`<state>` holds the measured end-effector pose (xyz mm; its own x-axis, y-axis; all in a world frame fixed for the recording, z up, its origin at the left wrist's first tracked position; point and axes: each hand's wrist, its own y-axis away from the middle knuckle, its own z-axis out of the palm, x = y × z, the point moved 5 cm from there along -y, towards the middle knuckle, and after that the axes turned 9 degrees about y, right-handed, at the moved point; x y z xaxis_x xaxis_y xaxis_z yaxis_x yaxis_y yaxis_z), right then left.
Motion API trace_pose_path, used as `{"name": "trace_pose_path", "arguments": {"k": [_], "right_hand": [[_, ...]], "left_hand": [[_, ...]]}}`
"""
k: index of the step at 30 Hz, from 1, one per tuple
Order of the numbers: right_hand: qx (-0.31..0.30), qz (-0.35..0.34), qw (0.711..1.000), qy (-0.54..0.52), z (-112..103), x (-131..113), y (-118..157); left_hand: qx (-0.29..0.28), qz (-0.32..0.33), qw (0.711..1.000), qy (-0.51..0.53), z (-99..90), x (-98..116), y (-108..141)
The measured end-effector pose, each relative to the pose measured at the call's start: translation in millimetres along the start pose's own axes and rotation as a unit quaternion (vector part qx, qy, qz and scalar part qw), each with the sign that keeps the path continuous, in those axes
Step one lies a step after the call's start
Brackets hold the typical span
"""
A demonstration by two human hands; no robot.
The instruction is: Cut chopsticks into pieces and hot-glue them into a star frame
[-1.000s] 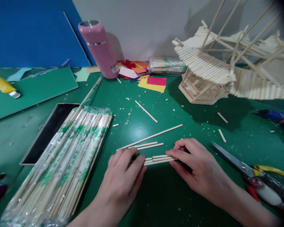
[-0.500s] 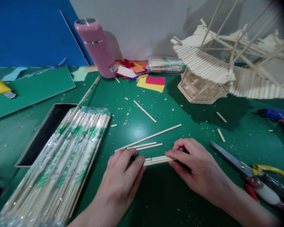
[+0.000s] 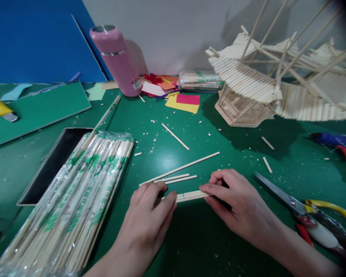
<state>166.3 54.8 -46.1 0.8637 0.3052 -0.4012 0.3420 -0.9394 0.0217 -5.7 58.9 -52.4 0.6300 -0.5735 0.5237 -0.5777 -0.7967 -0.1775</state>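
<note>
A small bundle of thin wooden sticks (image 3: 190,196) lies side by side between my hands, low over the green tabletop. My left hand (image 3: 150,215) is closed on its left end, thumb and fingers pinching it. The right end sits in the fingertips of my right hand (image 3: 233,200). A dark mark or joint shows across the upper sticks. Just beyond my left hand lie two short sticks (image 3: 178,178) and a longer stick (image 3: 187,165). My fingers cover both ends of the bundle.
On the left lies a plastic pack of chopsticks (image 3: 75,200) over a dark tray-like object (image 3: 57,165). Scissors (image 3: 282,194) and yellow-handled pliers (image 3: 331,207) lie right. Behind stand a pink thermos (image 3: 118,61) and a wooden stick model (image 3: 248,84). A cutter (image 3: 1,107) is far left.
My hands keep their grip on the bundle, almost unmoved. The whole view has shifted very slightly.
</note>
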Motion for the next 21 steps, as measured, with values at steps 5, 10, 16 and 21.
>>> {"name": "trace_pose_path", "arguments": {"k": [5, 10, 16, 21], "right_hand": [[0.002, -0.001, 1.0, -0.005, 1.2, 0.6, 1.0], [0.027, -0.01, 1.0, -0.006, 0.5, 1.6, 2.8], [0.039, -0.015, 0.999, 0.003, -0.2, 0.1, 2.8], [0.041, -0.019, 0.999, 0.02, -1.7, 2.3, 5.3]], "left_hand": [[0.004, 0.006, 1.0, -0.01, 0.3, -0.1, 0.7], [0.011, 0.009, 0.999, -0.029, 0.8, -0.1, -0.3], [0.02, 0.02, 0.998, -0.048, 0.2, 1.0, -2.1], [0.042, 0.022, 0.998, -0.05, -6.5, 1.4, 3.2]]}}
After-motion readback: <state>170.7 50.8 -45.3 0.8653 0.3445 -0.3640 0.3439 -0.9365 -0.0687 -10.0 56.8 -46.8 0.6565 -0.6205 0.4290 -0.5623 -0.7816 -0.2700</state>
